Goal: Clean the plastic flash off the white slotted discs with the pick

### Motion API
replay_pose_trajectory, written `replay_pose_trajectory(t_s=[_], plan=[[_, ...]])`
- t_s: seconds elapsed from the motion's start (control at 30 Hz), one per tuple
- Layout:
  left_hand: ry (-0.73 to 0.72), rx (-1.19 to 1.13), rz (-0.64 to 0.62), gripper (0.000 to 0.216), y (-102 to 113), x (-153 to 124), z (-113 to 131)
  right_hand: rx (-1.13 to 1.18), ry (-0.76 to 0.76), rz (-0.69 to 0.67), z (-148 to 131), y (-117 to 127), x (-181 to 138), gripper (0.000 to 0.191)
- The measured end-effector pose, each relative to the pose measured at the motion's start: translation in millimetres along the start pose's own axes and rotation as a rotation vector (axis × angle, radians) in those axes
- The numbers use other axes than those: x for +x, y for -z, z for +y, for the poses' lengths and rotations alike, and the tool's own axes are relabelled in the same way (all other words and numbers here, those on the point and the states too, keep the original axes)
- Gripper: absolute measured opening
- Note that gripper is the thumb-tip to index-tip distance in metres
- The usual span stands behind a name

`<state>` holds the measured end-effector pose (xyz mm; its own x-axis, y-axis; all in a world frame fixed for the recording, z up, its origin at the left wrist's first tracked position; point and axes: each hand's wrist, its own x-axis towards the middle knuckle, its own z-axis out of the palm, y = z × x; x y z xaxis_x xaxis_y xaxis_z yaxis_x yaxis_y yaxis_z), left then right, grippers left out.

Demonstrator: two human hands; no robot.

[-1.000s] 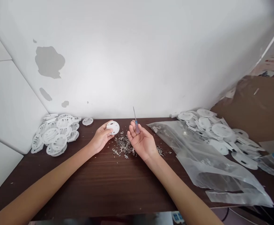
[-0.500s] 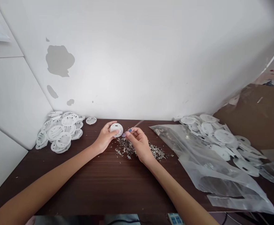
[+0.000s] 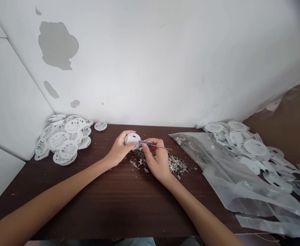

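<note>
Dark wood-grained tabletop (image 3: 108, 205) nearest; at right a clear plastic bag (image 3: 224, 181) lies flattened over it, slack and creased. Beyond, over the middle, a loose heap of small metal pieces (image 3: 177, 165), part hidden by the right hand (image 3: 158, 160). That hand's fingers are closed in a pinch on a slim screwdriver (image 3: 145, 143), blue-purple handle, shaft pointing right, away from the work. Left hand (image 3: 120, 148) grips a round white disc (image 3: 132, 137), thumb across its near face, fingers behind and mostly out of sight. Disc sits raised above the tabletop, between the two hands, tilted toward the viewer; handle end meets or nearly meets its right side, contact too small to be sure. Step in hand, as I judge it: working the handle's butt end against the disc. Next move would call for a firm left hold and a straight, controlled push. Farther back: slotted discs piled left (image 3: 62, 140), a lone slotted disc (image 3: 101, 126) beside them, plain-faced discs heaped right (image 3: 255, 147), then the patchy white wall (image 3: 150, 68).
</note>
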<state>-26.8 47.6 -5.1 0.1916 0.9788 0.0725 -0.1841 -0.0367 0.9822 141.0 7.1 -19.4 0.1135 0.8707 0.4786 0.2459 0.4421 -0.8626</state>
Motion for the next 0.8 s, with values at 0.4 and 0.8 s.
replay_pose_trajectory(t_s=[0.4,0.8], plan=[[-0.005,0.035,-0.098,0.048,0,-4,4,-0.244,0.168,-0.061,0,2,1,0.009],[0.128,-0.311,0.084,0.054,9,8,5,-0.028,-0.14,-0.13,-23,25,13,0.005]])
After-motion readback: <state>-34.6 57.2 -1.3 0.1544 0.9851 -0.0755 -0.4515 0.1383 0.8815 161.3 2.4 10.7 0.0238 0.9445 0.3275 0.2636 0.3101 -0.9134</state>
